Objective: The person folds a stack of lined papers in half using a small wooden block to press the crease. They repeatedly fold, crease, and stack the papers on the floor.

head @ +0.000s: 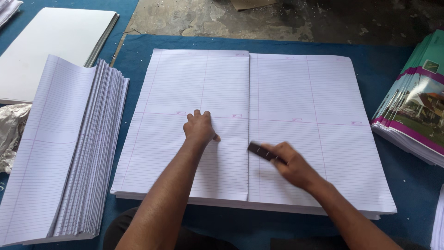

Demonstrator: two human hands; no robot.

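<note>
Folding/creasing step on the ruled sheets: big stack of lined paper [296, 115] lies flat mid-frame on the blue mat [379, 65], its left half already folded over so a straight edge runs down the centre. Left hand [200, 128] lies palm down on the folded half, fingers loosely together, pinning it just left of that edge. Right hand [289, 164] is closed around a small dark flat block [260, 151], tip touching the sheet right beside the fold line; hand is motion-blurred, so looks mid-stroke. My read: crease is being pressed along the centre edge. Next move calls for firm hold-down on the left and an even run of the block along the fold without skewing the top sheet. Finished folded stack [69, 153] sits well left, printed covers [416, 111] at right edge.
</note>
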